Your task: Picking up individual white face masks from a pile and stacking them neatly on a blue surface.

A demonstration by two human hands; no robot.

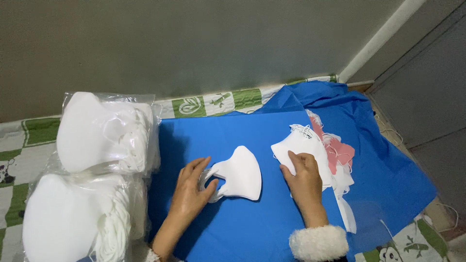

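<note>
A blue sheet (272, 218) fills the middle and right of the frame, spread over a green-and-white patterned mat (29, 140) that shows along the left edge and the top. At the left of the frame two clear plastic bags of white masks sit one above the other, the upper bag (104, 133) at mid-left and the lower bag (73, 218) in the bottom-left corner, both just beside the blue sheet's left edge. Right of centre lies a loose pile of masks (330, 155), white ones on top and pink ones showing at its right side, their thin ear loops tangled at the top. In the centre of the frame a single white mask (240, 173) lies flat on the sheet. My left hand (191, 187) rests at its left end, fingers spread loosely and touching the ear loop there, not closed round it. My right hand (303, 179), with a fluffy white cuff (318, 242) at the wrist, lies flat with fingers extended, pressing on the top white mask of the pile
</note>
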